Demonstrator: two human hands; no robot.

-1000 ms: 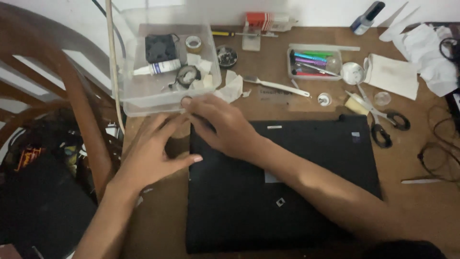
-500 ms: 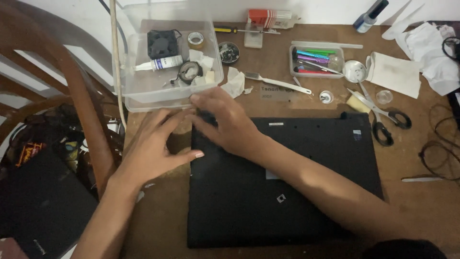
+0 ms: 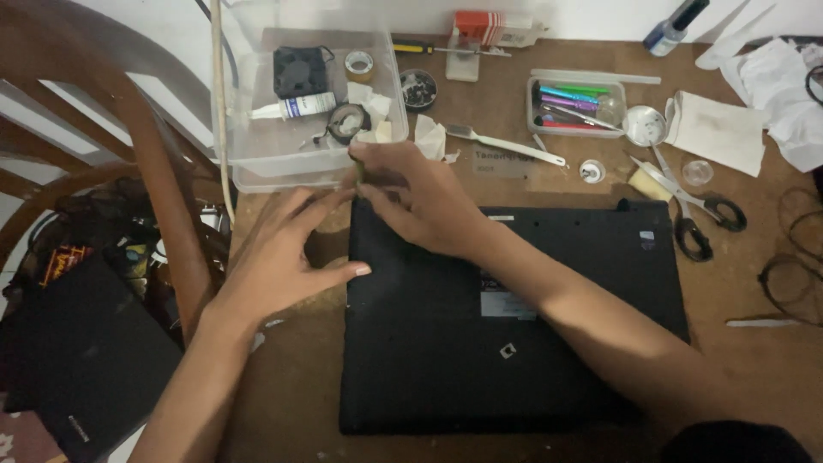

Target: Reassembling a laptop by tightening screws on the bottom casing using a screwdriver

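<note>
On the brown counter (image 3: 754, 360) I see a black laptop (image 3: 557, 343) lying underside up. My right hand (image 3: 429, 201) pinches a small object at its top-left corner; my left hand (image 3: 279, 257), released, rests beside it.

At 11 o'clock on the bench (image 3: 771, 377) stands a clear plastic tub (image 3: 257, 159) holding a small black fan (image 3: 300, 71), a white tube (image 3: 293, 108) and a tape roll (image 3: 358, 63). At 1 o'clock sits a tray of coloured pens (image 3: 566, 105). Black-handled scissors (image 3: 690, 210) lie at 2 o'clock, with crumpled white paper (image 3: 776, 86) beyond. A wooden chair (image 3: 163, 206) stands at 9 o'clock.
</note>
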